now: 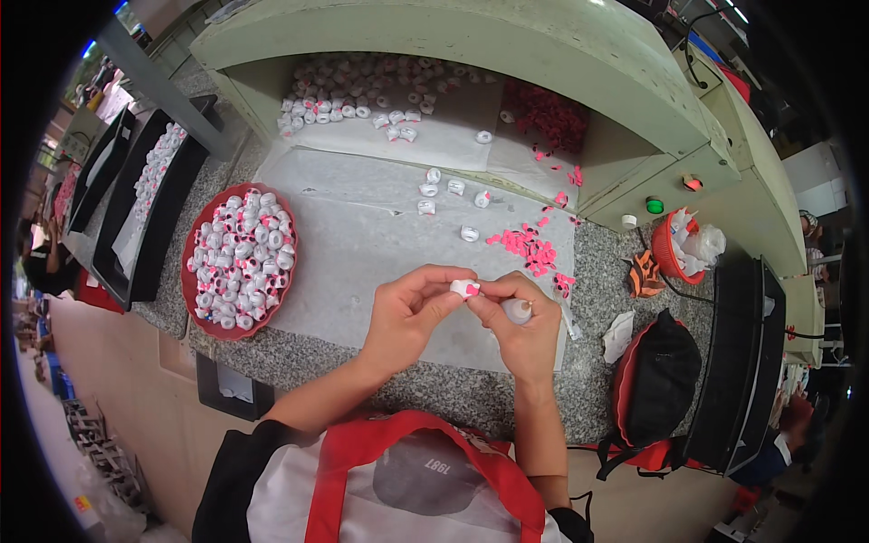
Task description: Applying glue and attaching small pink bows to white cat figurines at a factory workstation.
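Observation:
Over the paper-covered bench, both my hands meet at a small white rounded piece (463,288) with a bright pink patch. The fingertips of my left hand (403,312) pinch it from the left. My right hand (529,335) steadies it from the right with thumb and finger. Tucked in that same hand is a small white rounded bottle (517,311), partly hidden by the fingers. Just beyond, a loose scatter of pink pieces (534,249) lies on the paper (335,244). A few single white pieces (428,190) sit farther back.
A red scalloped tray (193,303) heaped with white-and-pink pieces stands at the left. Under the pale green hood (453,41) are many white pieces (348,86) and a pink pile (548,118). To the right are a red basket (665,258) and a black bag (665,380).

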`<action>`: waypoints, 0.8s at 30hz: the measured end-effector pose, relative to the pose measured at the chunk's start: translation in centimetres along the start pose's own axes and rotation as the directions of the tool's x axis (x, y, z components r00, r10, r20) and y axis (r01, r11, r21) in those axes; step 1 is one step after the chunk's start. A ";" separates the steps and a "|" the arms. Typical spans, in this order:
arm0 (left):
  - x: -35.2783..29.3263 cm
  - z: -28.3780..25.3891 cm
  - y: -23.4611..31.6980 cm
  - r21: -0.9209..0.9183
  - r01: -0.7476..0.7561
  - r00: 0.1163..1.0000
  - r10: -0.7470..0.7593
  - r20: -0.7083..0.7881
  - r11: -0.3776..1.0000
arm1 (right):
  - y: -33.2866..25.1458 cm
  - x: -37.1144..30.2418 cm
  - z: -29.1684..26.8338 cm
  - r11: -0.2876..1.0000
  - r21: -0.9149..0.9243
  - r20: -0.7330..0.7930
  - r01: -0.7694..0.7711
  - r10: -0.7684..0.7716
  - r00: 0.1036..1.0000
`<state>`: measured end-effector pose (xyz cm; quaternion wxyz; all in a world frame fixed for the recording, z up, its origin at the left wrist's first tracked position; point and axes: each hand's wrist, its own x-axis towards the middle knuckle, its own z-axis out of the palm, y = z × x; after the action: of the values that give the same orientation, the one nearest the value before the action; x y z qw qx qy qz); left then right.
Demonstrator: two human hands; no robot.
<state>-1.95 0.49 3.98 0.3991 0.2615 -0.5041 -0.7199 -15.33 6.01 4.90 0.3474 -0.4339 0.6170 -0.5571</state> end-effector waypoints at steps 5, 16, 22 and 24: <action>0.8 -1.4 -0.7 -0.291 0.229 0.970 -0.244 -0.014 0.929 | 0.1 0.1 1.3 0.996 0.059 -0.083 0.070 -0.065 0.994; -0.4 -1.3 0.8 -0.010 0.100 0.986 -0.098 0.138 0.995 | 1.1 -0.5 -0.4 0.922 0.346 0.114 0.174 -0.225 0.968; -0.5 -1.4 1.1 0.027 0.079 0.992 -0.082 0.101 0.996 | 1.3 -0.5 0.0 0.886 0.461 0.185 -0.050 -0.042 0.982; -0.6 -1.9 1.0 0.000 0.096 0.992 -0.096 0.077 0.995 | 1.9 -0.3 0.6 0.867 0.498 0.159 -0.003 -0.089 0.983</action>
<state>0.15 -0.11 4.23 0.3448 0.2567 -0.5046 -0.7487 -14.88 6.08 2.96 0.4879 -0.3916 0.4102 -0.6635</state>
